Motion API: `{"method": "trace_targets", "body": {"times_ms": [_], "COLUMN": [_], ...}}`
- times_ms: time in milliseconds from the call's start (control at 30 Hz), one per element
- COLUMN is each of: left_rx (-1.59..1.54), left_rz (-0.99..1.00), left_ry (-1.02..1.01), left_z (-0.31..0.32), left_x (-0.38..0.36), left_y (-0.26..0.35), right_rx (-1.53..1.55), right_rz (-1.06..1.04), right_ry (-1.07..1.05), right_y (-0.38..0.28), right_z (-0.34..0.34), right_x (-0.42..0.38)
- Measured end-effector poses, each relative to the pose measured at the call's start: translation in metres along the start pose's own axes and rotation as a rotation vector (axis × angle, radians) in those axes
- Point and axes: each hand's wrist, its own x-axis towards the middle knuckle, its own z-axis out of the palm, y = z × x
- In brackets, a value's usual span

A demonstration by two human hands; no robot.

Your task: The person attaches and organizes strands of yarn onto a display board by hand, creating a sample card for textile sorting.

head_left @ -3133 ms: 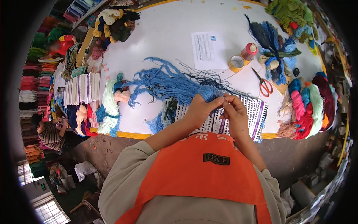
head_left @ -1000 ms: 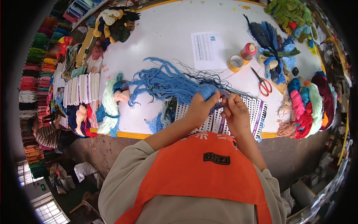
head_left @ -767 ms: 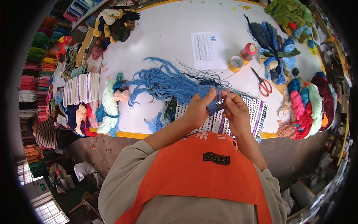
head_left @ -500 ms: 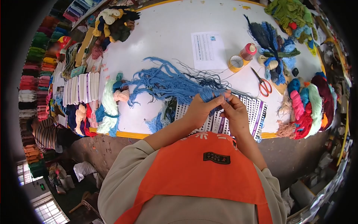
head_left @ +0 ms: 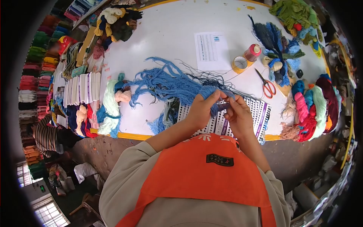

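Note:
A long hank of blue yarn (head_left: 162,81) spreads leftward over the white table, and its right end is gripped in my left hand (head_left: 203,109). Close beside it on the right, my right hand (head_left: 239,111) has its fingers pinched at the yarn's end; what exactly lies between the fingertips is too small to tell. Beneath both hands lie white punched cards with purple strips (head_left: 261,119). Dark thin yarn (head_left: 211,80) lies loose behind the hank. Orange-handled scissors (head_left: 269,89) rest open to the right.
A printed sheet (head_left: 207,49), a thread cone (head_left: 252,52) and a tape roll (head_left: 239,64) lie farther back. Coloured skeins (head_left: 319,108) are heaped at the right and more skeins (head_left: 110,108) at the left, near another card stack (head_left: 82,90). A person in stripes (head_left: 45,136) is at far left.
My hands have parted slightly at the fingertips, with the right hand a little lower. The blue yarn's end between them has shifted, and the striped person has moved slightly.

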Motion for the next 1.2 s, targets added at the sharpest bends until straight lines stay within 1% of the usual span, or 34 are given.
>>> {"method": "trace_targets", "body": {"times_ms": [33,100,133,200,267,300,367,433,500,533,600,633,700,800,833,900,1000,1133,1167,1200], "left_rx": [0.0,-0.269,-0.269,-0.279,-0.276,-0.274,-0.221,-0.169,-0.052,-0.052,0.274,0.274,-0.079,-0.168,-0.168,-0.061,-0.06,-0.067,0.002,0.07], "left_rz": [0.0,-0.043,-0.044,-0.069,-0.074,-0.079,-0.069,-0.058,-0.019,-0.019,0.094,0.094,-0.023,-0.033,-0.033,-0.046,-0.007,0.02,0.018,0.015], "left_ry": [0.0,-0.009,-0.009,-0.131,-0.134,-0.138,-0.161,-0.183,-0.187,-0.186,-0.21,-0.21,-0.118,-0.067,-0.067,-0.045,-0.013,0.023,0.012,0.002], "left_z": [0.001,0.003,0.002,-0.002,0.001,0.003,0.0,-0.002,-0.001,-0.002,-0.004,-0.004,-0.004,-0.005,-0.005,-0.005,0.002,0.005,0.006,0.006], "left_x": [0.0,0.0,0.001,0.002,0.001,0.0,0.002,0.002,0.001,0.001,0.0,0.001,0.003,0.006,0.006,0.004,0.002,0.002,0.001,0.0], "left_y": [0.001,0.003,0.002,0.001,0.003,0.004,0.0,-0.001,0.001,0.003,0.006,0.004,-0.003,-0.009,-0.009,-0.006,0.0,-0.004,-0.003,-0.003], "right_rx": [0.014,0.029,-0.01,-0.05,-0.34,-0.339,-0.534,-0.515,-0.496,-0.441,-0.385,-0.351,-0.316,-0.227,-0.196,-0.165,-0.159,-0.315,-0.383,-0.384], "right_rz": [-0.007,-0.015,-0.019,-0.023,-0.022,-0.022,-0.062,-0.06,-0.058,-0.045,-0.033,-0.021,-0.01,0.002,0.0,-0.002,-0.027,-0.039,-0.024,-0.024], "right_ry": [-0.001,-0.001,-0.015,-0.029,0.035,0.036,0.022,0.026,0.029,0.043,0.058,0.049,0.041,0.011,0.007,0.004,0.027,0.046,0.066,0.066], "right_y": [0.0,-0.001,-0.001,-0.002,-0.003,-0.002,0.0,0.0,-0.001,-0.001,-0.001,-0.001,0.0,0.003,0.004,0.003,0.001,-0.002,-0.003,-0.002], "right_z": [0.0,-0.002,-0.004,-0.004,0.002,0.003,0.005,0.005,0.006,0.007,0.007,0.005,0.001,-0.003,-0.003,0.0,0.005,0.009,0.011,0.011], "right_x": [0.001,0.002,0.003,0.002,0.001,0.001,0.0,-0.001,-0.001,-0.001,0.0,0.0,0.002,0.003,0.003,0.003,0.001,0.0,-0.001,-0.001]}}
